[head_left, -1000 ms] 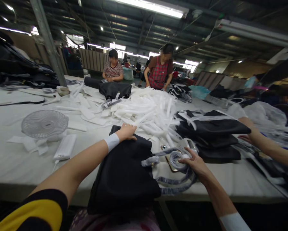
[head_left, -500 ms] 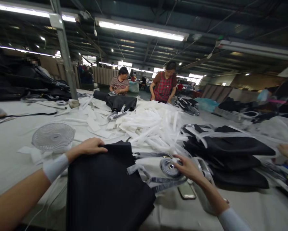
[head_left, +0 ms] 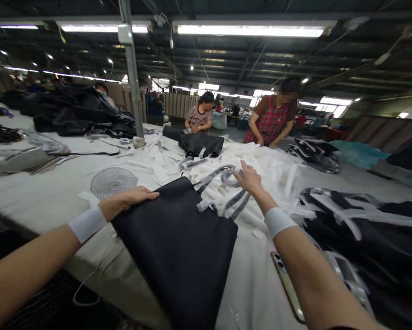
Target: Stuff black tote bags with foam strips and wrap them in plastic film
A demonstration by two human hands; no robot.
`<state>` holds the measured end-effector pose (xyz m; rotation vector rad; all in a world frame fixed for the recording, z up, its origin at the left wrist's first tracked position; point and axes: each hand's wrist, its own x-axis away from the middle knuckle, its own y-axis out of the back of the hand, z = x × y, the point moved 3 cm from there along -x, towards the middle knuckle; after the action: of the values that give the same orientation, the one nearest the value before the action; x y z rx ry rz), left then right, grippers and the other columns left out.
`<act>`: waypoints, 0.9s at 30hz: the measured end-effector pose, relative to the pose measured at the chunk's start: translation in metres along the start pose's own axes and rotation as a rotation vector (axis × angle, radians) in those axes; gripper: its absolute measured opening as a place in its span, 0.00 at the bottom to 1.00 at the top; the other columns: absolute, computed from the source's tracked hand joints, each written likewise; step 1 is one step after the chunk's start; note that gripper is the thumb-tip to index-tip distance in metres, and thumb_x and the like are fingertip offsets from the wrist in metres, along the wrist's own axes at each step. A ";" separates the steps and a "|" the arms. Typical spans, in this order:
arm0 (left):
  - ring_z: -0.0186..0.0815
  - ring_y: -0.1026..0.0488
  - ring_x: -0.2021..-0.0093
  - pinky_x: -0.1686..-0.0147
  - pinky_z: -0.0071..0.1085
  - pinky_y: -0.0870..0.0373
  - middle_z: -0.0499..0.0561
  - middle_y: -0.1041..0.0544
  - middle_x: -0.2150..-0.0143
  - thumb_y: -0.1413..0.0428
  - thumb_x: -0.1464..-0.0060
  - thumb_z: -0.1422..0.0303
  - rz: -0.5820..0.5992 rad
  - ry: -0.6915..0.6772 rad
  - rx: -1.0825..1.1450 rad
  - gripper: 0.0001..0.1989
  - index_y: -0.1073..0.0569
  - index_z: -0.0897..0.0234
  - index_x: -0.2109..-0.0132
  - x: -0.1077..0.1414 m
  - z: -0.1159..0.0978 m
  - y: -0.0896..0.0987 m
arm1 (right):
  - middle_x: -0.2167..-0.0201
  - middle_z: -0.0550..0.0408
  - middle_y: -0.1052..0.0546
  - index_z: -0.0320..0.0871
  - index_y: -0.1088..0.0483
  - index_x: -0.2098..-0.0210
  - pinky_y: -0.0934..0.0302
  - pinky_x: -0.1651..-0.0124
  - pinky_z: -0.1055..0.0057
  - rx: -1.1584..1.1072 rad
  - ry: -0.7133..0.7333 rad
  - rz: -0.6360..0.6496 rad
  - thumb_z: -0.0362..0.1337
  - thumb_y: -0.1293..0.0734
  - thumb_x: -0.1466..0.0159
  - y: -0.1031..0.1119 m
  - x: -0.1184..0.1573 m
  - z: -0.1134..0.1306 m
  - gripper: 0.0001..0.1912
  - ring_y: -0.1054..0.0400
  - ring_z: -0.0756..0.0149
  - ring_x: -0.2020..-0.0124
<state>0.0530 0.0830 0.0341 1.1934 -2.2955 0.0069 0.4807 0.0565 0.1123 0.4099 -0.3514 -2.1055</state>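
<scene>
A black bag (head_left: 178,247) lies flat and slanted over the table's front edge. At its upper left edge my left hand (head_left: 135,198) grips the material, thumb on top. Plastic-wrapped straps (head_left: 236,201) run from the bag's right side to a coiled, wrapped strap (head_left: 229,177). My right hand (head_left: 250,178) holds this coil at its right side, over the edge of a heap of white strips (head_left: 271,160). Its index finger points forward, and the undersides of its fingers are hidden.
A round white fan (head_left: 113,182) lies left of my left hand. Right of the bag are a phone (head_left: 288,286) and a pile of black bags (head_left: 371,243). A metal post (head_left: 133,82) rises behind. Two people (head_left: 201,114) work across the table (head_left: 68,183).
My right hand has carried the coiled strap forward, away from me, to the white strips. The bag has tilted, with my left hand still at its edge. The view has turned left.
</scene>
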 end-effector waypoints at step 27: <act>0.54 0.23 0.54 0.64 0.37 0.24 0.62 0.21 0.53 0.30 0.70 0.50 0.290 0.199 -0.005 0.34 0.23 0.67 0.57 -0.026 0.024 -0.068 | 0.65 0.48 0.19 0.39 0.25 0.57 0.29 0.54 0.64 -0.704 -0.850 0.396 0.50 0.36 0.35 0.031 0.263 -0.085 0.20 0.23 0.59 0.62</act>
<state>0.1055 0.0558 -0.0149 0.8087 -2.2666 0.2162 0.4053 -0.1901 0.0082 -0.9164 -0.1234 -1.7590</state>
